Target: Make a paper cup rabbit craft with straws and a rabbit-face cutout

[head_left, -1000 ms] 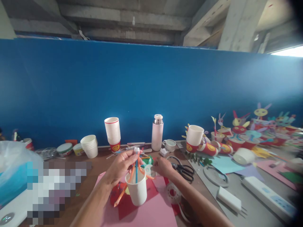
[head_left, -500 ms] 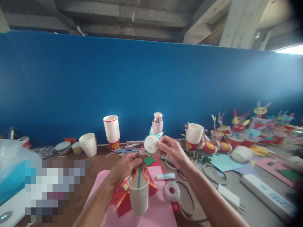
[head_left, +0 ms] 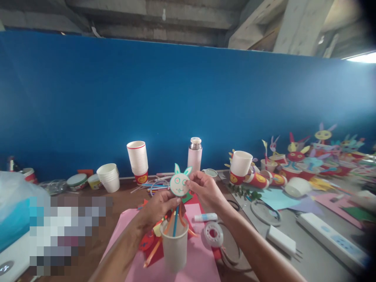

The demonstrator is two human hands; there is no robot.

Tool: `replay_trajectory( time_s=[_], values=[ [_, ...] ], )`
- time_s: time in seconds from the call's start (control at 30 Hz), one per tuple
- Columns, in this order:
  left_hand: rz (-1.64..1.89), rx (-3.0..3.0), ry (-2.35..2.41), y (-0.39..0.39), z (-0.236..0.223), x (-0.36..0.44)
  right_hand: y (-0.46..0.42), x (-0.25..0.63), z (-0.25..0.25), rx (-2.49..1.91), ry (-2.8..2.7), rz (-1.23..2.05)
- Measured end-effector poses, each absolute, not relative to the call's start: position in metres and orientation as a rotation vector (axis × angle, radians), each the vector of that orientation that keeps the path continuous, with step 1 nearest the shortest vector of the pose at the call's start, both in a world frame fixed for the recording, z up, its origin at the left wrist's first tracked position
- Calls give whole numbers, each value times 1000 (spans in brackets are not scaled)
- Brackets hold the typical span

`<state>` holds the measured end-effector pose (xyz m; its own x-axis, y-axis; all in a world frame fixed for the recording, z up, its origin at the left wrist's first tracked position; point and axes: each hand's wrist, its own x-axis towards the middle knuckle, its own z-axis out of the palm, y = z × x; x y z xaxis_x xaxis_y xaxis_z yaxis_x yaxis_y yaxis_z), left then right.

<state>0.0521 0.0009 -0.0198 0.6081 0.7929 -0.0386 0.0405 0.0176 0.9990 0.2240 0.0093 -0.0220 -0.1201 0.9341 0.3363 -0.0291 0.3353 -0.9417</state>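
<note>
A round white paper rabbit head [head_left: 178, 188], with green-edged ears and a drawn face, is pinched at its right edge by my right hand [head_left: 208, 192]. My left hand [head_left: 157, 209] grips the upper end of a blue straw [head_left: 175, 224], just below the rabbit head. The straw's tip is hidden behind the head and fingers. Bent orange strips spread from the straw, one reaching outside the white paper cup [head_left: 175, 254]. The straw's lower end stands in this cup, upright on a pink paper sheet [head_left: 202, 266]. The rabbit head meets or overlaps the straw top; I cannot tell if they are attached.
A tape roll [head_left: 213, 234] and a glue stick [head_left: 205, 217] lie right of the cup. Behind stand stacked cups [head_left: 137, 160] and a pink flask [head_left: 194, 158]. At right are a power strip [head_left: 331, 243], a charger [head_left: 281, 240] and several finished cup rabbits [head_left: 296, 156].
My right hand picked up the rabbit head from the table, raised it, then brought it left onto the straw top. My left hand kept its grip on the straw.
</note>
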Motion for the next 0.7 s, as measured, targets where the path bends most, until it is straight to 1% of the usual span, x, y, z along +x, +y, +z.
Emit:
replay_trajectory(
  time_s=[0.7],
  values=[
    [680,1437,757,1,-20,52,4,224,-21,-964,-1506,886]
  ],
)
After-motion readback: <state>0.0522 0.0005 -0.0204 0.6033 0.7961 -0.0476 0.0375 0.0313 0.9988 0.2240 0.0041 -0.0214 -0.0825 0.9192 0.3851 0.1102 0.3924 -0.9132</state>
